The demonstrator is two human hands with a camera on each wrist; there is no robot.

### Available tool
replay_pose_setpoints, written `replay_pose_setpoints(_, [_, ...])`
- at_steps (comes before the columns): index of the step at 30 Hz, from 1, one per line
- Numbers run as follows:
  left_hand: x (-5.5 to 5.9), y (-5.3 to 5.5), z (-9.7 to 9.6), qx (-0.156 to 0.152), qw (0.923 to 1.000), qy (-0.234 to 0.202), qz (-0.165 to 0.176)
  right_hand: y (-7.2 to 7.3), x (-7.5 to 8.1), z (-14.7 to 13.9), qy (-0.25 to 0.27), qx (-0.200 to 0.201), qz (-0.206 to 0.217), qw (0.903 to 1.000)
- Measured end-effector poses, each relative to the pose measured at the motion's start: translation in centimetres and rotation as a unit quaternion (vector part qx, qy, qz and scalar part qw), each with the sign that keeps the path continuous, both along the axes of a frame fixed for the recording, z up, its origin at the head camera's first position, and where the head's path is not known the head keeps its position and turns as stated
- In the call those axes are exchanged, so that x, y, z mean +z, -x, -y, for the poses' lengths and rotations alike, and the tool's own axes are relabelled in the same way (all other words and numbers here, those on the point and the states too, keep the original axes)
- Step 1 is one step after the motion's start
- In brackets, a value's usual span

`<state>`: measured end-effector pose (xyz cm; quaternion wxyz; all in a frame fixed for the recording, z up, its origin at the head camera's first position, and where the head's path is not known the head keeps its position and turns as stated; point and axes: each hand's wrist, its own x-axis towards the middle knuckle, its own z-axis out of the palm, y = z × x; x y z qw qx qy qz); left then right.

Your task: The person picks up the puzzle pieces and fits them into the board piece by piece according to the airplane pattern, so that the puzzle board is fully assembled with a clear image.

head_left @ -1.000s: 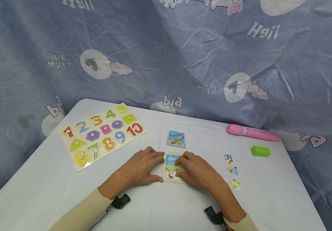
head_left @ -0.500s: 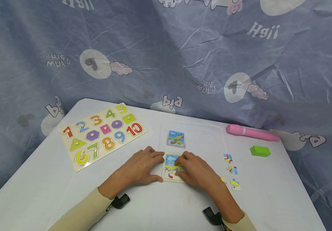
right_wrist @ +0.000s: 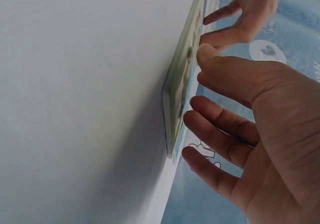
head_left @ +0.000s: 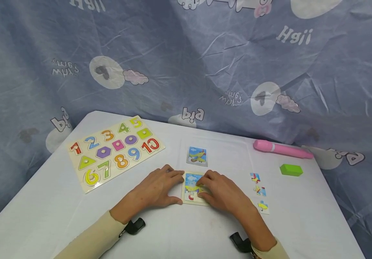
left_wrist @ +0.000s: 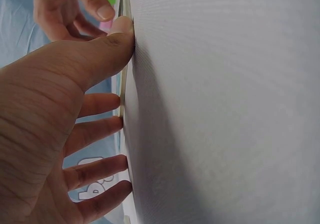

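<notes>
A small wooden puzzle tray (head_left: 188,202) lies on the white table, partly filled with airplane jigsaw pieces. My left hand (head_left: 157,187) rests along its left edge, thumb at the near corner and fingertips by the far one. In the left wrist view the left fingers (left_wrist: 95,176) are spread and fairly straight against the thin edge. My right hand (head_left: 223,190) is over the tray's right half. Its thumb (right_wrist: 225,68) and index finger come together low over the tray, pinching a jigsaw piece (head_left: 197,189) that the fingers mostly hide.
A matching airplane picture card (head_left: 197,156) lies behind the tray. Loose jigsaw pieces (head_left: 259,190) sit to the right. A number-and-shape board (head_left: 116,153) lies at the left; a pink marker-shaped toy (head_left: 283,149) and a green block (head_left: 291,169) are at the right rear.
The right hand has shifted slightly over the tray, and the jigsaw piece under its fingers has moved a little. The left hand stays at the tray's left edge.
</notes>
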<state>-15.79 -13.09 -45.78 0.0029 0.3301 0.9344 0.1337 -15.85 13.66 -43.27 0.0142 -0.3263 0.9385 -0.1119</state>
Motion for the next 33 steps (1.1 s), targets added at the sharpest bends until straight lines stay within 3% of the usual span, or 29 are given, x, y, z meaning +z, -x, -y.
replay_pose_setpoints(21, [0.1, -0.2, -0.1, -0.001, 0.9999, -0.009, -0.004, -0.6, 0.5, -2.7, 0.008, 0.001, -0.029, 0.9995])
replay_pose_setpoints(33, [-0.1, -0.2, 0.0, -0.003, 0.9999, -0.013, -0.008, -1.1, 0.7, -4.8, 0.006, -0.031, -0.027, 0.9991])
